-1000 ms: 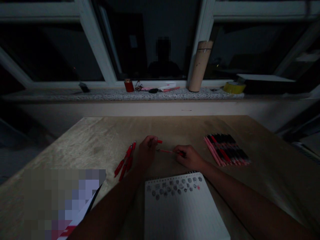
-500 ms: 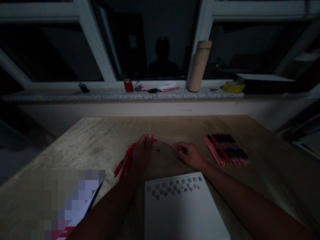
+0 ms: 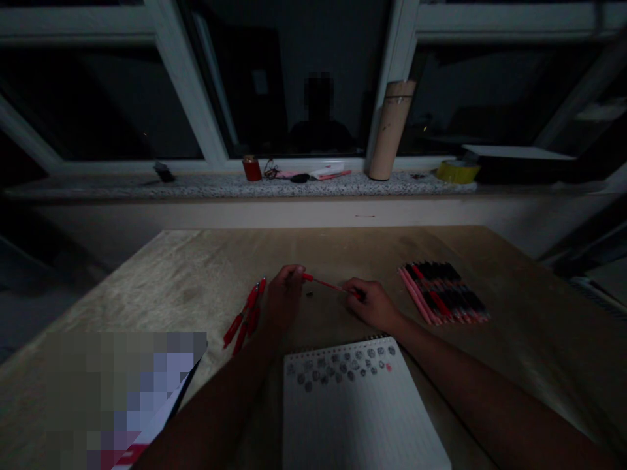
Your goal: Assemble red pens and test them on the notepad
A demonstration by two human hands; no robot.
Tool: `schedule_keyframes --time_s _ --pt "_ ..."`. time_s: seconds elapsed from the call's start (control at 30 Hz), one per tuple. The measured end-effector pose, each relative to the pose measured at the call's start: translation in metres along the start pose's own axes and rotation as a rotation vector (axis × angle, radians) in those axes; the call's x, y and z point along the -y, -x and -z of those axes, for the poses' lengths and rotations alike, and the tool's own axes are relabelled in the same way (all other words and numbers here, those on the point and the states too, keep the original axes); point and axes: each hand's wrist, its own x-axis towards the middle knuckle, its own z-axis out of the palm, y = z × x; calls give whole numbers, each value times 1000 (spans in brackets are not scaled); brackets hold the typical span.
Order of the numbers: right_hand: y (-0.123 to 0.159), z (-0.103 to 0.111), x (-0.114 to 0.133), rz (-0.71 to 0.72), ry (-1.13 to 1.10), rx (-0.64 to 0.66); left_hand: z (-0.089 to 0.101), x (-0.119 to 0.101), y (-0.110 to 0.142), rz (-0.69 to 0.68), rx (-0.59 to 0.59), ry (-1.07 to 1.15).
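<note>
My left hand (image 3: 287, 294) is closed, its fingertips pinching a short red end of a red pen (image 3: 307, 277). From that end a thin red ink refill (image 3: 326, 284) slants down to my right hand (image 3: 372, 301), which is closed round another red part of the pen (image 3: 357, 294). Below the refill lies a tiny dark piece (image 3: 309, 294) on the table. Several red pens (image 3: 240, 321) lie in a loose group left of my left hand. Nearer to me, a spiral notebook (image 3: 353, 418) carries rows of dark scribbled circles and one red mark.
Right of my right hand lies a row of black, red and pink pens (image 3: 441, 292). A dark-edged flat thing (image 3: 171, 405), partly blurred out, is at the lower left. The sill (image 3: 206, 186) holds a wooden cylinder (image 3: 390, 134), yellow tape (image 3: 458, 171) and a red jar (image 3: 252, 168).
My left hand has shifted slightly right and down with the red end, bringing it a little closer to my right hand. My right hand looks almost still.
</note>
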Motion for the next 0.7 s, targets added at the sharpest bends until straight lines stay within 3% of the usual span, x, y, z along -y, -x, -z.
schedule_keyframes --time_s 0.2,0.7 --pt "1 0 0 7 -1 -5 0 -1 2 13 79 17" --pt "0 0 2 28 4 1 -3 -2 0 41 137 92"
